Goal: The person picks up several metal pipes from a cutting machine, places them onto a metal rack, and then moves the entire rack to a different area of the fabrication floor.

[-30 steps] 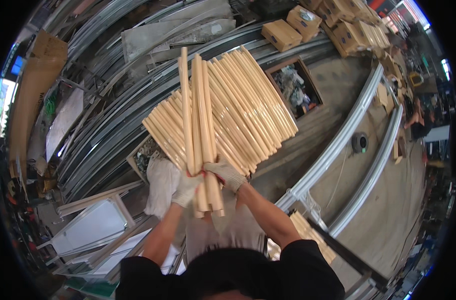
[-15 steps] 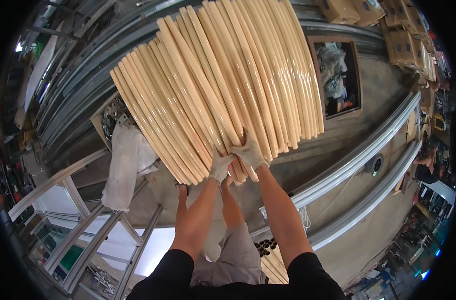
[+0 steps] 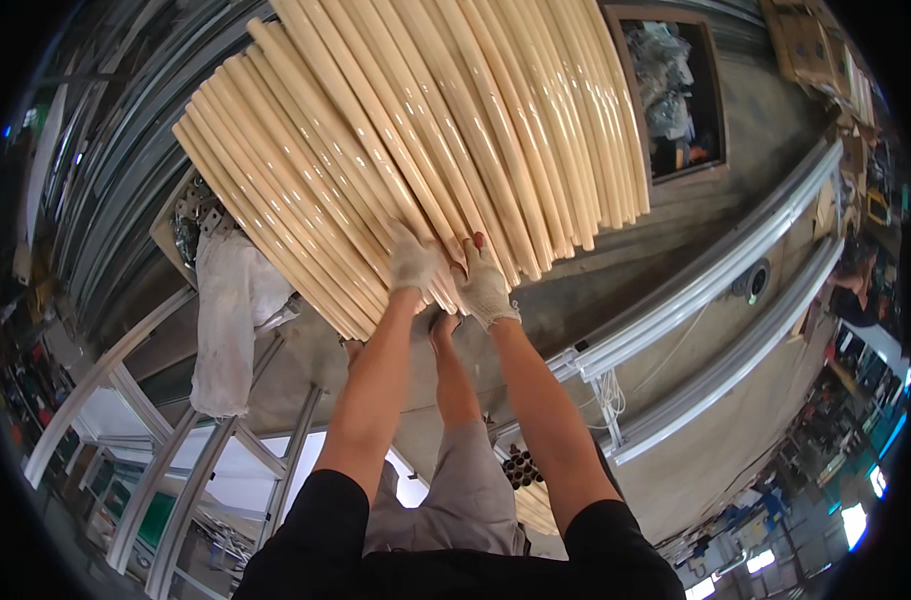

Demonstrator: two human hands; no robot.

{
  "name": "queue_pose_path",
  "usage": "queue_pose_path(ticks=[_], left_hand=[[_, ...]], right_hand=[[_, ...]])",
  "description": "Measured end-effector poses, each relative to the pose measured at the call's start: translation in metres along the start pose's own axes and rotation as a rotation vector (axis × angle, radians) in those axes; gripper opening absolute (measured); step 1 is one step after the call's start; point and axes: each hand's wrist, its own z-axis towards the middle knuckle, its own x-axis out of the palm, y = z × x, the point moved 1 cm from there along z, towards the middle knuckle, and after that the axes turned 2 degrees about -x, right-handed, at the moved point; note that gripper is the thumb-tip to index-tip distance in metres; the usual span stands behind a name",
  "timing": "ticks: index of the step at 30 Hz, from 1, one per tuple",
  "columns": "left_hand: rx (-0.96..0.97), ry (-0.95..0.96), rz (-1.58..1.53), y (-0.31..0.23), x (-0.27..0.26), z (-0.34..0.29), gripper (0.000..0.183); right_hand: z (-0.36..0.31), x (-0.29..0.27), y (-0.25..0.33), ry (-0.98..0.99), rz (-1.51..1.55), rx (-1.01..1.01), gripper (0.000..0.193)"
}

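Long, glossy pale-yellow tubes [image 3: 376, 150] lie side by side in a broad stack, their near ends toward me. Both my hands wear off-white knit gloves that leave some fingertips bare. My left hand [image 3: 413, 262] is over the near ends in the middle of the stack, its fingers smeared by motion. Just right of it, my right hand [image 3: 487, 292] is at the tube ends with its fingers bent. A small red thing [image 3: 479, 240] shows at its fingertips, too small to name.
A white wrapped bundle [image 3: 224, 330] hangs left of the stack over metal frames [image 3: 191, 480]. Silvery long profiles [image 3: 716, 280] run along the right. A brown-rimmed box [image 3: 721, 120] holds plastic bags. Dark-ended tubes [image 3: 524, 468] stand near my legs; cardboard boxes [image 3: 801, 45] are far right.
My hands have moved apart slightly, the left one up and to the left. The red thing, earlier below the left hand, now shows at the right fingertips. The view has shifted.
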Motion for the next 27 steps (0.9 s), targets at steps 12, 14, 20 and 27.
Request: queue_pose_path(ticks=[12, 14, 20, 27], left_hand=[[0.386, 0.24, 0.359, 0.024, -0.066, 0.001, 0.066], [0.396, 0.351, 0.277, 0.036, -0.064, -0.014, 0.067], [0.415, 0.587, 0.217, 0.072, -0.09, -0.053, 0.066], [0.598, 0.898, 0.667, 0.126, -0.071, -0.263, 0.049]], right_hand=[[-0.382, 0.034, -0.02, -0.166, 0.749, 0.627, 0.036], [-0.472, 0.071, -0.009, -0.237, 0.899, 0.799, 0.033], [-0.597, 0.154, 0.11, -0.493, 1.401, 1.19, 0.034], [-0.687, 0.247, 0.084, -0.712, 1.896, 1.4, 0.036]])
